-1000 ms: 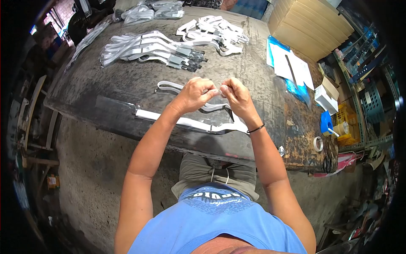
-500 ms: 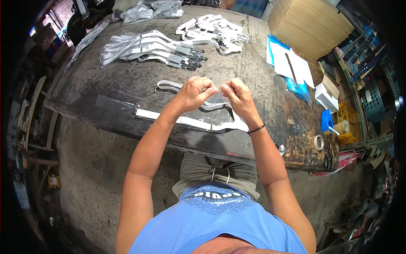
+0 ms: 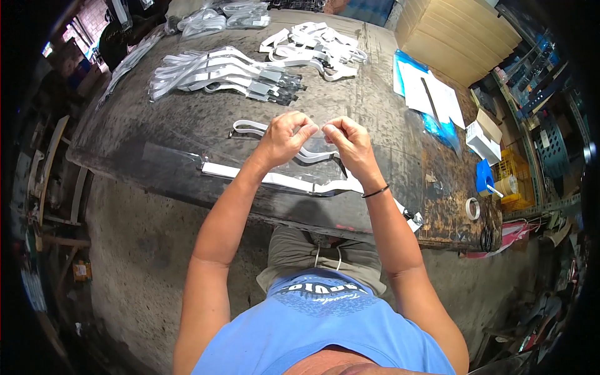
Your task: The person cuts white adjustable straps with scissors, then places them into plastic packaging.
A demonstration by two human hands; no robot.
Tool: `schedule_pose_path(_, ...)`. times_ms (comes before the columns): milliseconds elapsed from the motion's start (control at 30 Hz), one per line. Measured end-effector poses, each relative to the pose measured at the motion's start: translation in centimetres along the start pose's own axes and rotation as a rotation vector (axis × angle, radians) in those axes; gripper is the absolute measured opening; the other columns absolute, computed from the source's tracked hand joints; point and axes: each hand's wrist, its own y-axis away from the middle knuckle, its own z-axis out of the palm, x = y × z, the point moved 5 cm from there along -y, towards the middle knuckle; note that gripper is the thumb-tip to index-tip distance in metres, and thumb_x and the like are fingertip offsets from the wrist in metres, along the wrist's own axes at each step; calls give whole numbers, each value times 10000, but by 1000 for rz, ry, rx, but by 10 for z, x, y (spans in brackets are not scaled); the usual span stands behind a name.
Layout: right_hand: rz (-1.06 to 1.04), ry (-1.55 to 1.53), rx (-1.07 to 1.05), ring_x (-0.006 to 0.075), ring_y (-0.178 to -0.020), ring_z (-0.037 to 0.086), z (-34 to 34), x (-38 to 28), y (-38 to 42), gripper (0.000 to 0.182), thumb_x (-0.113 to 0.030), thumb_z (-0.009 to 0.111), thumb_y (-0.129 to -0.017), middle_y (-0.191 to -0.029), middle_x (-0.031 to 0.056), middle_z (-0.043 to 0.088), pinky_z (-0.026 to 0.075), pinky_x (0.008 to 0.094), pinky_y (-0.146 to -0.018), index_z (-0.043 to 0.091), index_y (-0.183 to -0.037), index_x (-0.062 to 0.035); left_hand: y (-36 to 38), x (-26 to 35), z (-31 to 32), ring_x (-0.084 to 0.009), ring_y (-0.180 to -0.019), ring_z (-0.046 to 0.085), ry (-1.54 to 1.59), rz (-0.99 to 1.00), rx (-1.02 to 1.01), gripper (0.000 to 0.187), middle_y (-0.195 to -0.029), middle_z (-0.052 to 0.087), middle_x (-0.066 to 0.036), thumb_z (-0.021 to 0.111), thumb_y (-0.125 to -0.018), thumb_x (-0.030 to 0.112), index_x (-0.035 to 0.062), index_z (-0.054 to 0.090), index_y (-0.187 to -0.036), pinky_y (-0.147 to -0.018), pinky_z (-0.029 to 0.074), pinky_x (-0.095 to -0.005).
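Observation:
My left hand point(image 3: 285, 135) and my right hand point(image 3: 350, 142) are held close together over the table, fingers curled and thumbs pinched in. Anything between the fingertips is too small or too clear to make out. Below them lies a white strap point(image 3: 250, 175), running along the near side and passing under my right forearm. A looped part of white strap point(image 3: 250, 127) shows beyond my left wrist. Clear plastic film point(image 3: 169, 154) lies flat near the strap's left end. My right wrist wears a thin dark band point(image 3: 376, 191).
Bagged white straps point(image 3: 219, 72) lie stacked at the far left, beside a loose strap pile point(image 3: 315, 47). White papers point(image 3: 428, 94), a small open box point(image 3: 483, 140), a blue tape dispenser point(image 3: 484, 177) and a tape roll point(image 3: 472, 209) occupy the right side. Cardboard point(image 3: 459, 37) stands behind.
Both hands have shifted slightly left and remain pinched close together. More of the strap's right end now shows beside my right forearm.

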Motion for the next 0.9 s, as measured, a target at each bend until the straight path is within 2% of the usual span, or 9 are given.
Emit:
schedule_pose_path(200, -38, 117, 45, 81, -677, 540, 1, -10, -1, 177, -161, 730, -834, -745, 17, 602, 451, 249, -612, 625, -838, -18, 2, -9, 4, -194, -777, 620, 86, -7, 2, 189, -815, 649, -91, 664, -868, 199, 10, 658, -858, -700, 476, -338)
schedule_pose_path(233, -40, 116, 43, 81, -677, 540, 2, -11, -1, 177, -161, 730, -834, -745, 17, 602, 451, 249, -612, 625, -838, -18, 1, -9, 5, -164, -787, 613, 221, -5, 11, 185, -824, 654, -72, 668, -869, 195, 10, 664, -863, -712, 479, -318)
schedule_pose_path(267, -90, 178, 45, 99, -674, 555, 3, -14, -1, 173, -154, 736, -822, -747, 31, 604, 460, 261, -610, 622, -823, -25, 1, -9, 5, -133, -797, 607, 357, -3, 19, 181, -832, 658, -53, 672, -871, 192, 11, 670, -868, -723, 482, -299)
schedule_pose_path(367, -207, 310, 62, 148, -667, 582, 7, -24, 2, 168, -136, 739, -801, -747, 59, 599, 474, 290, -608, 606, -790, -34, -1, -9, 5, -106, -805, 593, 390, -67, -61, 168, -836, 655, -30, 675, -873, 178, 10, 675, -872, -743, 481, -268)
schedule_pose_path(500, -347, 417, 87, 235, -659, 592, 12, -36, 5, 165, -100, 722, -774, -738, 98, 570, 473, 334, -592, 570, -759, -35, 0, -9, 6, -98, -783, 589, 353, -61, -102, 144, -831, 653, -22, 675, -871, 155, 11, 672, -865, -723, 477, -254)
schedule_pose_path(600, -367, 458, 87, 254, -663, 577, 17, -39, 5, 167, -87, 707, -772, -743, 110, 563, 466, 349, -593, 552, -761, -26, 1, -9, 8, -101, -756, 588, 415, -99, -87, 144, -799, 651, -32, 663, -874, 149, 6, 666, -853, -703, 477, -262)
schedule_pose_path(700, -290, 394, 71, 273, -695, 578, 17, -31, 3, 153, -108, 702, -793, -765, 122, 567, 466, 362, -622, 575, -798, -24, 3, -8, 6, -59, -776, 548, 301, -117, -63, 137, -796, 625, 9, 623, -912, 143, 20, 653, -859, -697, 446, -234)
schedule_pose_path(833, -264, 425, 18, 301, -731, 575, 16, -21, 5, 149, -142, 691, -827, -784, 137, 572, 464, 378, -668, 618, -869, -19, 5, -12, 8, -93, -758, 576, 153, -81, -39, 152, -798, 646, -31, 588, -923, 155, 15, 646, -910, -691, 465, -268)
schedule_pose_path(900, -233, 388, 9, 263, -727, 578, 17, -17, 7, 154, -141, 693, -827, -783, 123, 574, 463, 350, -661, 630, -890, -16, 6, -9, 8, -124, -764, 585, 131, -40, -9, 141, -803, 638, -58, 585, -911, 142, 12, 636, -894, -694, 467, -287)
